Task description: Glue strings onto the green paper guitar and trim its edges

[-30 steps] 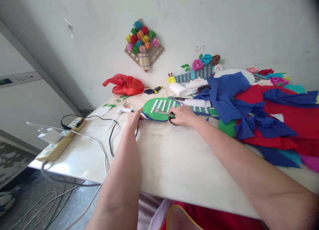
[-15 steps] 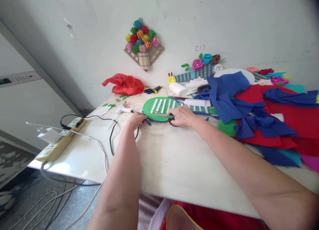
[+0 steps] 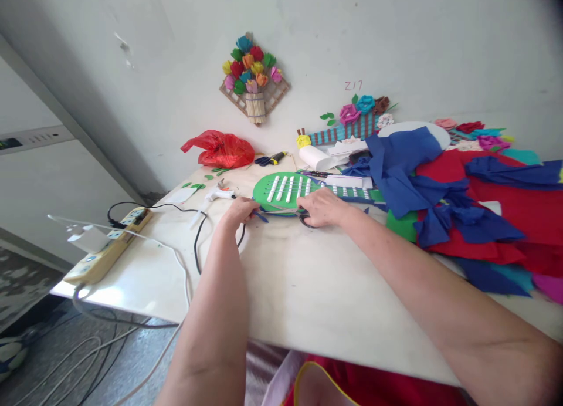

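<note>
On the pale, smooth surface (image 3: 285,277) I can see a long green piece with a rounded left end, rows of white bars and a blue edging (image 3: 285,189); it lies flat, and everything sits around it. At its near left rim, the left hand (image 3: 243,210) has its fingers drawn in close, a narrow dark-blue strip (image 3: 263,217) poking out beside them; whether they pinch the strip or the rim, I can't tell. The right hand (image 3: 322,207), at the green piece's near side, grips black-handled metal scissors (image 3: 288,210), their blades lying along that edge towards the left hand. Just left of the green piece is a white glue gun (image 3: 219,193); behind it, a shiny red plastic bag (image 3: 224,151) and a black-and-yellow hand tool (image 3: 275,158). Crumpled blue paper (image 3: 402,168) heaps over its right end.
</note>
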Demonstrator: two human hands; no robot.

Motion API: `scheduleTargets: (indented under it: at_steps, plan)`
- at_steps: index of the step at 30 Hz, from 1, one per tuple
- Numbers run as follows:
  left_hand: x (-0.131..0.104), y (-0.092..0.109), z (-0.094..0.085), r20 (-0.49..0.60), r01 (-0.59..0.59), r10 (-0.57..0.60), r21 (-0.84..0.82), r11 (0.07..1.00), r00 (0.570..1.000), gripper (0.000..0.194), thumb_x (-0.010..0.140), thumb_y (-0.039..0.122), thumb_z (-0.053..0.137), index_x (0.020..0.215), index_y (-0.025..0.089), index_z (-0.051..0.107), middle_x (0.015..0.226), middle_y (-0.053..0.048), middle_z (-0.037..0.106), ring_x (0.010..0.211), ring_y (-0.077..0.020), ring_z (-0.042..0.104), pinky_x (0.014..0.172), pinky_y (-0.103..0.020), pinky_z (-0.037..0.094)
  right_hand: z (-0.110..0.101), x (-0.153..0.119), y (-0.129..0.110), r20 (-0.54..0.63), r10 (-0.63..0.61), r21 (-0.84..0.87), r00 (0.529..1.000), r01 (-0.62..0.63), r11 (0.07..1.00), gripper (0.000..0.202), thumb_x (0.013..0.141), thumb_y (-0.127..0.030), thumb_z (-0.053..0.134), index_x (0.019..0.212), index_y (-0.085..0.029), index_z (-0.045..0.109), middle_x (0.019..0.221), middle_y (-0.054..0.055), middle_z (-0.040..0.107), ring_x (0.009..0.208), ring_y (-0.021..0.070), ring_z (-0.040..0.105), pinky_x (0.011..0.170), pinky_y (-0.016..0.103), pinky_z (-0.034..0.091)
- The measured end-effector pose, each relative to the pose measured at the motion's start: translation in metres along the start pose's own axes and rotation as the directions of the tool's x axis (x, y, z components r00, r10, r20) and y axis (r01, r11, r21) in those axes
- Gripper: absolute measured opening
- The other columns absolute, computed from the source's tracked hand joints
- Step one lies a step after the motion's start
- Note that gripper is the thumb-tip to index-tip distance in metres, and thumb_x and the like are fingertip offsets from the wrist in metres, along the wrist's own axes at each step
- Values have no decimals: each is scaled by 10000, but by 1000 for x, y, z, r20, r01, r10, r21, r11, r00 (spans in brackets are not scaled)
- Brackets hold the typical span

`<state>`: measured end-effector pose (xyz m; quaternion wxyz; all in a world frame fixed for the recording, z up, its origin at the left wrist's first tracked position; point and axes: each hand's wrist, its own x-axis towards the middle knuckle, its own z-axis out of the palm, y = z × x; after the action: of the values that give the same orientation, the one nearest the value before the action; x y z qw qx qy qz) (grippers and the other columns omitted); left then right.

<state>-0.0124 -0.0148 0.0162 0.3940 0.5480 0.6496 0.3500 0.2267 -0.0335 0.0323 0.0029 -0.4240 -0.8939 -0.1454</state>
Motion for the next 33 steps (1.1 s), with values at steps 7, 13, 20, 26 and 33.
scheduleTargets:
  at_steps: [7, 13, 20, 26, 33]
  plan:
    - [5, -9, -4, -208, -90, 63, -119, 989, 976, 134, 605, 173, 604, 733, 171, 563, 373, 39, 444, 331, -94, 371, 359, -193, 222, 3, 1, 2, -25, 5, 22, 1000, -4, 1000, 343, 728, -352, 508, 1009, -181, 608, 876, 104, 694, 812, 252, 636, 663, 307, 381]
    - [6, -8, 5, -230, -13, -6, -82, 997, 973, 273, 685, 289, 629, 479, 166, 499, 352, -22, 480, 274, -88, 353, 330, -213, 249, 11, 4, 8, -99, 318, 186, 943, -296, 937, 341, 760, -415, 480, 1015, -227, 606, 886, 77, 691, 829, 251, 631, 669, 311, 406]
    - [8, -2, 11, -79, 41, -74, -358, 933, 994, 119, 698, 167, 622, 610, 146, 545, 496, -87, 607, 446, -180, 591, 446, -250, 458, 17, 9, 7, -22, 489, 260, 872, -468, 845, 399, 768, -480, 469, 1007, -189, 600, 933, 122, 677, 856, 287, 625, 673, 339, 436]
    - [9, -3, 0, 35, 99, -100, -638, 764, 994, 66, 721, 89, 507, 693, 125, 555, 560, -68, 608, 506, -142, 609, 571, -254, 533, 15, 11, -1, -73, 533, 336, 843, -482, 809, 385, 758, -485, 477, 1023, -231, 594, 923, 88, 682, 860, 267, 629, 665, 317, 431]
    - [12, -8, -2, 79, 198, -188, -604, 772, 979, 134, 755, 251, 618, 790, 136, 559, 616, -83, 625, 532, -178, 636, 495, -273, 546, 10, 10, -8, -66, 511, 354, 857, -459, 815, 338, 738, -493, 493, 957, -264, 610, 887, 62, 690, 830, 263, 632, 640, 314, 422]
